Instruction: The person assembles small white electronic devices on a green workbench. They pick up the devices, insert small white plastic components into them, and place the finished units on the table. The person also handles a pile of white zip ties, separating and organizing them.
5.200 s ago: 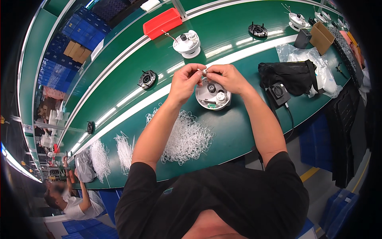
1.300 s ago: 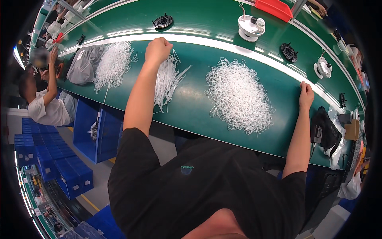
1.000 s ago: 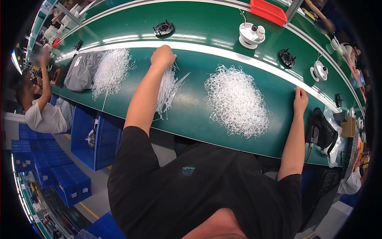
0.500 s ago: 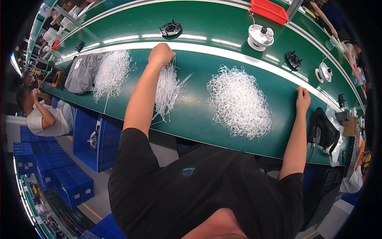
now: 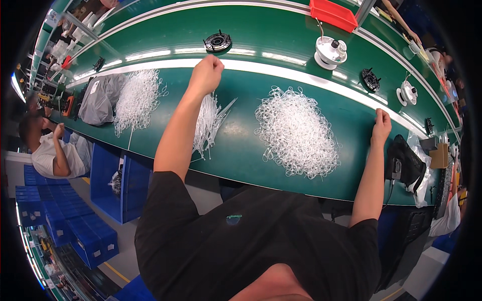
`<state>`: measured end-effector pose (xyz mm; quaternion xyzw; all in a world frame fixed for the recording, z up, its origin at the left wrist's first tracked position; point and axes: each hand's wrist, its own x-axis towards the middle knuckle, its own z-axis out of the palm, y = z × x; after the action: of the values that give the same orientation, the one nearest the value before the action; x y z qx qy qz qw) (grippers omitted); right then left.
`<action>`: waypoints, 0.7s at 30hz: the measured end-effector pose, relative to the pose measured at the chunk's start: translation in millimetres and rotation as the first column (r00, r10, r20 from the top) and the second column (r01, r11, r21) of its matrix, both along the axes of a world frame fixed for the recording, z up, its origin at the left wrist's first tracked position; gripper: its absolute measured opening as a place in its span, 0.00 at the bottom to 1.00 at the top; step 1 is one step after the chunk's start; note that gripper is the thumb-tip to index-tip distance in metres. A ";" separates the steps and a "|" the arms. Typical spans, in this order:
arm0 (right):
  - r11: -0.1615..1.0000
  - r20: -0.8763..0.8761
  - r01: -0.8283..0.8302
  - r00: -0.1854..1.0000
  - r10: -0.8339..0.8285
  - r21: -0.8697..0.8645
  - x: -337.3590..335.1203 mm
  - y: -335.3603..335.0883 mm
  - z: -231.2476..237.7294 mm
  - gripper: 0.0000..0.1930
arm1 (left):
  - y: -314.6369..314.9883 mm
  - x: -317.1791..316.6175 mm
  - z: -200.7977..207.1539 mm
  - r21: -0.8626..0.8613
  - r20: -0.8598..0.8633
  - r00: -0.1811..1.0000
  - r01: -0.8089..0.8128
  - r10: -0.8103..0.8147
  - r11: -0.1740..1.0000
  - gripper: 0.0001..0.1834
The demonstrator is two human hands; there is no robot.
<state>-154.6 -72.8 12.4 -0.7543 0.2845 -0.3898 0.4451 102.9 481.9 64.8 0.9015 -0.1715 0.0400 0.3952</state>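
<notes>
My left hand (image 5: 206, 75) is closed, raised above the far end of a heap of straight white cable ties (image 5: 207, 128). Its fingertips are pinched together, and anything between them is too small to make out. Off to the right, my right hand (image 5: 381, 127) is also closed, near the pale strip along the bench's far edge. Whether it holds anything is hidden. Between my two arms lies a large heap of white cable ties closed into loops (image 5: 299, 134). Another heap of looped ties (image 5: 137, 100) is on the left.
A grey plastic bag (image 5: 102, 100) lies at the left, a black bag (image 5: 404, 163) at the right. Past the strip, black burner-like parts (image 5: 217, 42) and white round housings (image 5: 331, 52) sit on a green conveyor. A red tray (image 5: 333, 15) is beyond. One person (image 5: 56, 154) sits left.
The view has shifted slightly. My left hand has turned a little, its fingers still pinched; my right hand is nearly where it was. The person at left has lowered a hand.
</notes>
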 end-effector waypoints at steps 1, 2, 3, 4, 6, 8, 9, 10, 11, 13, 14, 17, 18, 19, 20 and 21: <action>0.999 0.052 -0.044 0.998 0.045 -0.023 4.5 11.8 11.6 0.11 | -3.5 -12.9 15.7 -0.143 0.022 0.999 0.028 -0.025 0.989 0.08; 0.995 0.101 -0.090 0.990 0.095 -0.047 11.9 44.1 36.8 0.10 | -8.3 -29.3 30.8 -0.334 -0.063 0.994 0.068 -0.095 0.940 0.07; 0.989 0.146 -0.126 0.980 0.135 -0.073 13.8 78.3 61.6 0.10 | -18.0 -49.2 45.8 -0.516 -0.132 0.973 0.094 -0.187 0.852 0.06; 0.968 0.169 -0.239 0.954 0.249 -0.081 17.4 111.6 83.2 0.09 | -26.9 -67.0 52.9 -0.676 -0.175 0.943 0.095 -0.285 0.731 0.05; 0.895 0.126 -0.431 0.887 0.444 -0.117 22.9 181.8 112.5 0.08 | -46.5 -93.0 48.4 -0.763 -0.128 0.919 0.149 -0.373 0.629 0.05; 0.772 -0.017 -0.600 0.792 0.611 -0.211 27.4 241.9 125.6 0.11 | -61.7 -110.9 40.4 -0.840 -0.113 0.898 0.142 -0.425 0.524 0.05; 0.707 -0.039 -0.673 0.729 0.683 -0.217 31.4 261.9 123.5 0.13 | -68.1 -116.5 34.7 -0.875 -0.120 0.894 0.110 -0.432 0.471 0.05; 0.659 -0.062 -0.731 0.676 0.734 -0.174 34.8 277.9 117.1 0.14 | -74.3 -120.6 29.4 -0.906 -0.126 0.889 0.078 -0.440 0.415 0.05; 0.641 -0.063 -0.761 0.648 0.759 -0.100 36.0 290.2 111.5 0.14 | -80.6 -125.1 26.4 -0.927 -0.145 0.870 0.046 -0.470 0.372 0.05; 0.598 -0.057 -0.801 0.597 0.801 0.016 39.1 307.6 99.0 0.16 | -87.1 -131.3 21.2 -0.958 -0.180 0.837 -0.030 -0.516 0.285 0.05; 0.603 -0.024 -0.795 0.603 0.798 0.063 41.0 312.9 91.5 0.14 | -85.6 -132.0 17.4 -0.972 -0.167 0.815 -0.041 -0.556 0.232 0.07; 0.636 -0.010 -0.762 0.640 0.768 0.123 42.7 313.3 84.4 0.11 | -85.2 -137.6 10.1 -0.973 -0.185 0.781 -0.059 -0.596 0.225 0.08; 0.653 -0.023 -0.746 0.656 0.754 0.131 42.1 312.1 83.3 0.10 | -84.6 -138.6 6.0 -0.968 -0.187 0.774 -0.041 -0.605 0.246 0.07; 0.675 -0.025 -0.736 0.675 0.738 0.056 43.0 311.5 83.7 0.10 | -84.4 -139.1 2.0 -0.964 -0.192 0.779 -0.037 -0.596 0.262 0.07; 0.693 -0.031 -0.720 0.693 0.720 -0.019 43.8 309.6 85.5 0.09 | -85.8 -141.0 -2.4 -0.961 -0.198 0.784 -0.037 -0.589 0.274 0.07; 0.707 -0.034 -0.701 0.712 0.702 -0.094 45.0 307.9 86.7 0.08 | -87.1 -142.8 -6.1 -0.957 -0.204 0.788 -0.036 -0.581 0.287 0.07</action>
<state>-109.6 235.1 99.1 -0.8263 -0.0440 -0.2067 0.5221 -39.8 394.8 58.8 0.4354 -0.1621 -0.1880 0.8654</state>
